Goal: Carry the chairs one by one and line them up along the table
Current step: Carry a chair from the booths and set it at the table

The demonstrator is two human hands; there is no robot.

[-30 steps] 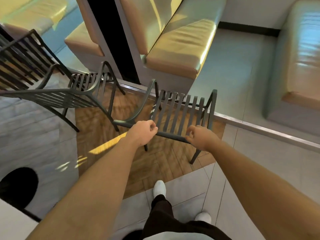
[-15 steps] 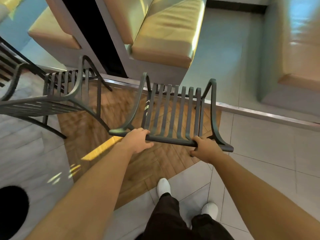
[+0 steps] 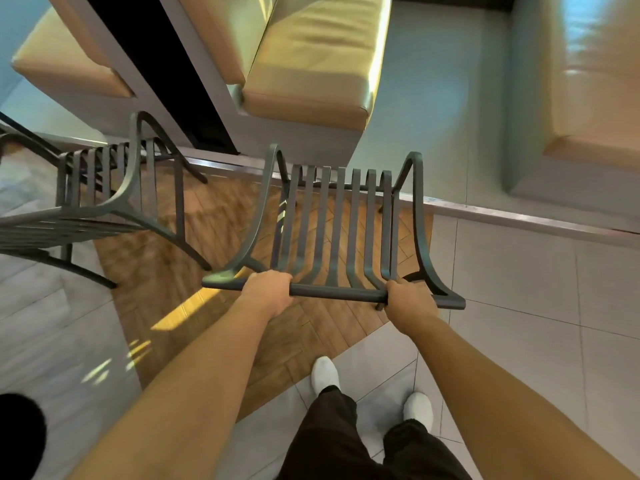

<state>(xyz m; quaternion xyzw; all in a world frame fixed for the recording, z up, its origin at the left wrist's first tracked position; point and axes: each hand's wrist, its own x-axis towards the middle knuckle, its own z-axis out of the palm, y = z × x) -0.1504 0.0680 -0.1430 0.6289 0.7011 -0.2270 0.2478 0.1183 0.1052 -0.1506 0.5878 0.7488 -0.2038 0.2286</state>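
My left hand [image 3: 268,289] and right hand [image 3: 408,301] are both curled tight around the top rail of the dark slatted chair [image 3: 337,230], one toward each end of the bar, well apart from each other. The rail runs left to right across the middle of the frame, and the chair's slats stretch away from me toward the top of the frame, so the seat faces away from me, toward the tan bench [image 3: 308,74] in the upper middle. The chair sits at the centre of the frame, over the wood-patterned floor [image 3: 214,237]; whether its legs touch the floor I cannot tell. A second chair [image 3: 100,206] of the same kind stands at the middle left, near mine but apart. My white shoes [image 3: 325,374] show at the bottom centre on pale tiles [image 3: 519,341].
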